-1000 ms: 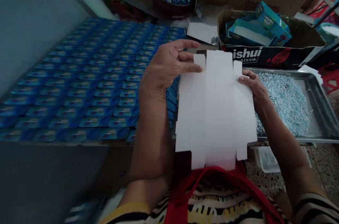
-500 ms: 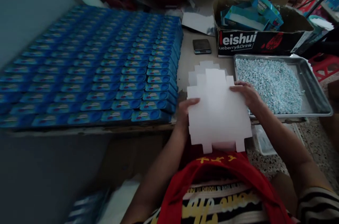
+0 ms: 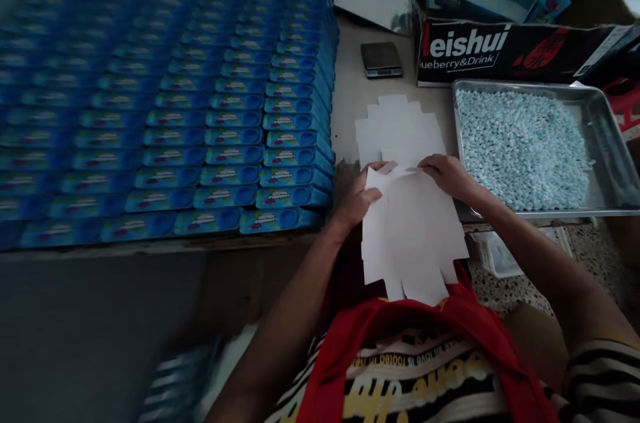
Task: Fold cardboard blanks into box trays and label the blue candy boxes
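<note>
Left hand [image 3: 353, 199] is gripping the far left corner of the white card sheet [image 3: 415, 226] now, not the side edge like half a second ago, and the far end, flat before, is bending up. So I'm reading that as folding getting under way, just my take from where I'm standing.

Going by the head view (it's the only one), the left grip is clamping the card with the thumb on top, while the right hand [image 3: 447, 175] is pinching its fingertips together on the far right corner. Sheet's hanging between them, near end reaching the red apron [image 3: 330, 356]. Another white sheet [image 3: 400, 126] is lying on the worktop [image 3: 350, 96] just past it, partly hidden. Blue packs [image 3: 285, 219] are sitting in rows to the left, and a metal tray [image 3: 613, 163] is holding pale bits [image 3: 520, 143] near the right hand.
</note>
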Demonstrator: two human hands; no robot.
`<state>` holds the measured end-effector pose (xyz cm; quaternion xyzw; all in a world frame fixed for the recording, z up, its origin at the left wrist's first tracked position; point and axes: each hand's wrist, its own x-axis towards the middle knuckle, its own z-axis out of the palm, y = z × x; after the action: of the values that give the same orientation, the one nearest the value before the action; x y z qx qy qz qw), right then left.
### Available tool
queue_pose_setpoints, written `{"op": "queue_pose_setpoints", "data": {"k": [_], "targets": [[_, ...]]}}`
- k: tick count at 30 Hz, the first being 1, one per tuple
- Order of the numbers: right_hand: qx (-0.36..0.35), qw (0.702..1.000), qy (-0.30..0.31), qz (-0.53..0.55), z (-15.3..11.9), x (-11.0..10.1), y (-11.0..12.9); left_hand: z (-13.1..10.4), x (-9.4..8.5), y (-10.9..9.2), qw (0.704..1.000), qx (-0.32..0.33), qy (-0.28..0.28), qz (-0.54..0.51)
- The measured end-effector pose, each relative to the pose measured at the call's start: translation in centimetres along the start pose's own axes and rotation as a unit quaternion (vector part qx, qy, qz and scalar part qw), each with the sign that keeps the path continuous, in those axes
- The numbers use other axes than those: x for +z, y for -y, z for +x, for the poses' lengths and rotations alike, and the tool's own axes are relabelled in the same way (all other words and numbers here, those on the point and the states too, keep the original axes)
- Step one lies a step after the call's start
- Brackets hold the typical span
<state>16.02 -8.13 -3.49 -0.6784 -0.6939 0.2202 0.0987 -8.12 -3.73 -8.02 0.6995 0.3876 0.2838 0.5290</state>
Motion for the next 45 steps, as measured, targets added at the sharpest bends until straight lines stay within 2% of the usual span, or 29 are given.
{"op": "queue_pose_setpoints", "data": {"k": [2, 5, 7, 9, 11, 14, 17, 22, 29, 34, 38, 41, 45], "targets": [[-0.004, 0.998, 0.012, -0.058, -0.7, -0.1, 1.3, -0.8, 0.3, 0.4, 1.0, 0.005, 0.002, 0.019], [0.017, 0.988, 0.051, -0.145, -0.8, -0.6, 4.0, -1.3, 1.3, -0.5, 1.0, -0.012, -0.01, -0.012], [0.026, 0.985, 0.062, -0.156, -0.5, -0.7, 5.3, -1.3, 1.9, -1.3, 0.996, -0.04, -0.018, -0.074], [0.039, 0.99, 0.037, -0.13, -0.3, -0.5, 5.7, -1.2, 2.3, -1.7, 0.988, -0.059, -0.017, -0.139], [0.059, 0.994, -0.018, -0.085, -0.7, -0.1, 5.3, -0.9, 2.5, -1.7, 0.982, -0.062, -0.022, -0.177], [0.062, 0.994, -0.089, -0.017, -1.7, 0.5, 3.7, -0.4, 2.7, -1.3, 0.982, -0.046, -0.07, -0.171], [0.056, 0.992, -0.109, 0.044, -2.0, 0.6, 1.6, 0.2, 3.0, -1.5, 0.985, -0.037, -0.12, -0.117], [0.086, 0.984, -0.065, 0.139, -0.9, -0.3, -0.3, 0.8, 3.4, -3.3, 0.988, -0.021, -0.119, -0.095], [0.08, 0.987, -0.049, 0.132, -1.2, -1.1, 1.1, 1.5, 3.4, -3.4, 0.981, -0.048, -0.144, -0.123], [0.07, 0.982, 0.027, 0.172, -0.3, -2.3, 1.1, 1.9, 3.1, -3.9, 0.981, -0.053, -0.146, -0.117], [0.058, 0.98, 0.042, 0.186, 0.8, -3.3, 1.2, 2.6, 2.9, -4.1, 0.973, -0.106, -0.178, -0.104], [0.047, 0.984, 0.057, 0.164, 2.2, -3.8, 1.4, 3.1, 2.0, -3.8, 0.983, -0.108, -0.136, -0.065], [0.062, 0.993, 0.098, 0.019, 4.5, -4.0, 2.2, 3.2, 0.5, -3.0, 0.996, -0.069, -0.043, 0.035]]}}
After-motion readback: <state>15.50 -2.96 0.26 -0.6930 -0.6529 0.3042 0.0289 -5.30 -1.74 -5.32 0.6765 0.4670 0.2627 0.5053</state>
